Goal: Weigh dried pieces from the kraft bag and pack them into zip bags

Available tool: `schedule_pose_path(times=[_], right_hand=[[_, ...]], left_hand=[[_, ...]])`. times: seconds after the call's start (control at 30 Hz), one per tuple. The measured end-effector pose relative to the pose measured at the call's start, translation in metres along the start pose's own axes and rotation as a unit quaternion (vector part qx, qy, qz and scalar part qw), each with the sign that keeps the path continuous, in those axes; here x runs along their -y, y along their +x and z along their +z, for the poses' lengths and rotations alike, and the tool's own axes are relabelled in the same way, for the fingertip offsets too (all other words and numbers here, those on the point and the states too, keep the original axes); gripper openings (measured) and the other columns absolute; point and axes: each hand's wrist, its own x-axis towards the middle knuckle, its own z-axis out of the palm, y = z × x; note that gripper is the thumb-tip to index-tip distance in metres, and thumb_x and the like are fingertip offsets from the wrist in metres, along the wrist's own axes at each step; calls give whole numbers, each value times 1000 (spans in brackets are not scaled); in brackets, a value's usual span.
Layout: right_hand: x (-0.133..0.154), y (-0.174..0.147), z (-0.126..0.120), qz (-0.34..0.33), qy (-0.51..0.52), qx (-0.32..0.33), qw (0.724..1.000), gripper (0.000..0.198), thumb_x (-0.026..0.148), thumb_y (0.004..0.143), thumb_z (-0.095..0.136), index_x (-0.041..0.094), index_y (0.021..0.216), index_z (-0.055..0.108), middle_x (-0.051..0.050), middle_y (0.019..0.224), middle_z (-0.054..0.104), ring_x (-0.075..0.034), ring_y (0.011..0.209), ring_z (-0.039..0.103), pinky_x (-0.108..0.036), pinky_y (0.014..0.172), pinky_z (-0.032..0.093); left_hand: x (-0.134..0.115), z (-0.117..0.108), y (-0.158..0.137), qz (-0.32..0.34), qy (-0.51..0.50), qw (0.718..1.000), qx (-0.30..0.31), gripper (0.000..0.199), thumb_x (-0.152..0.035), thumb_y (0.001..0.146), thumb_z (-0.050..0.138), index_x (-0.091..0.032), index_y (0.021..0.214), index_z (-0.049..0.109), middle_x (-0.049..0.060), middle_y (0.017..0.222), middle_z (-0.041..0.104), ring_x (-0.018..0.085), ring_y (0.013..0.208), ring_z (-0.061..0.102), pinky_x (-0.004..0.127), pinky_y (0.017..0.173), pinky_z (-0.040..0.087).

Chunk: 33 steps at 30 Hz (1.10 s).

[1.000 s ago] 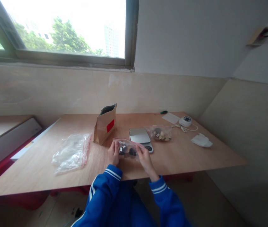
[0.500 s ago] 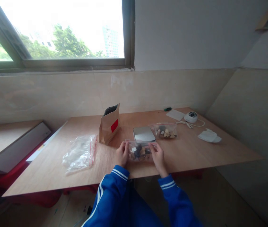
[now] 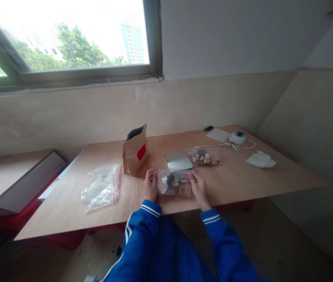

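Note:
A clear zip bag [image 3: 174, 184] with dark and tan dried pieces and a small white packet inside is stretched between my hands at the table's front. My left hand [image 3: 150, 185] pinches its upper left corner. Its upper right corner is gripped by my right hand [image 3: 198, 189]. Just behind the bag lies a flat silver scale [image 3: 179, 160], its front edge partly covered. Right of the scale rests a second filled zip bag [image 3: 206, 156]. An open brown paper bag [image 3: 135, 150] with a red label stands upright behind my left hand.
Empty clear zip bags [image 3: 101, 188] lie on the wooden table [image 3: 231, 196] at left. At the right are a white dome camera [image 3: 238, 136] with its cable, a sheet of paper [image 3: 218, 135], a green-handled tool [image 3: 209, 128] and a crumpled white piece [image 3: 260, 159].
The view has shifted slightly. My right hand has moved a little outward, from along the bag's top edge to its upper right corner, and the bag is pulled flatter.

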Motion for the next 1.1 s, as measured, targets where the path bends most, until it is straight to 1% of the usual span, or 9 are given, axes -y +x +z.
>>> schedule_pose_path(times=[0.1,0.2,0.3,0.37,0.53,0.73,0.9,1.0,1.1], right_hand=[[-4,1,-2,10,9,-17,1000,49,62,75,60,15,88,68,-10,78,73,-26,75,68,-32,59,53],[-8,3,-4,20,11,-26,999,49,61,75,59,15,90,68,-9,76,73,-23,67,66,-30,55,51],[-11,5,-7,21,0,-57,998,48,59,76,60,15,93,66,-8,74,72,-17,54,59,-26,47,45],[-12,5,-8,17,1,-77,997,46,57,76,61,15,93,65,-7,74,72,-14,50,54,-24,45,42],[-11,5,-7,7,-9,-89,996,42,55,75,63,15,88,64,-6,74,72,-13,51,52,-23,46,40],[-8,4,-7,-13,-35,-79,996,43,56,79,57,16,91,66,-7,76,72,-15,56,56,-25,50,43],[-12,5,-8,-22,-22,-83,996,43,56,77,59,17,91,66,-7,81,71,-20,71,64,-27,57,47],[-15,5,-9,-21,-19,-89,996,41,55,77,61,17,91,66,-6,79,70,-19,70,63,-27,57,47],[-19,6,-10,-22,-22,-97,995,40,54,77,61,16,90,66,-5,77,69,-18,66,61,-26,57,46]], left_hand=[[1,1,0,5,0,1000,17,28,-47,84,51,-19,86,58,2,77,65,14,70,62,23,63,47],[1,2,-2,-3,-1,1000,15,29,-47,83,52,-18,83,58,2,74,64,13,66,60,23,61,46],[2,1,-2,-25,-13,999,33,31,-48,81,55,-18,81,60,0,70,61,11,58,56,22,56,44],[2,0,-2,-43,-26,997,54,32,-48,80,57,-17,82,61,0,69,61,10,56,54,21,54,44],[3,-1,-1,-75,-42,994,68,35,-50,77,60,-16,84,65,1,70,62,11,58,56,20,51,42],[-1,-2,-2,-93,-48,992,65,39,-54,76,59,-15,83,65,-1,61,58,8,46,48,20,42,35],[-3,-4,-4,-71,-23,996,55,35,-51,76,60,-16,79,64,1,65,61,11,55,54,21,49,40],[-2,-6,-5,-65,-15,996,59,33,-49,77,60,-17,78,63,2,67,62,12,60,56,22,53,42],[-1,-6,-6,-72,-6,995,62,34,-51,76,60,-17,78,63,2,68,62,12,59,55,23,53,41]])
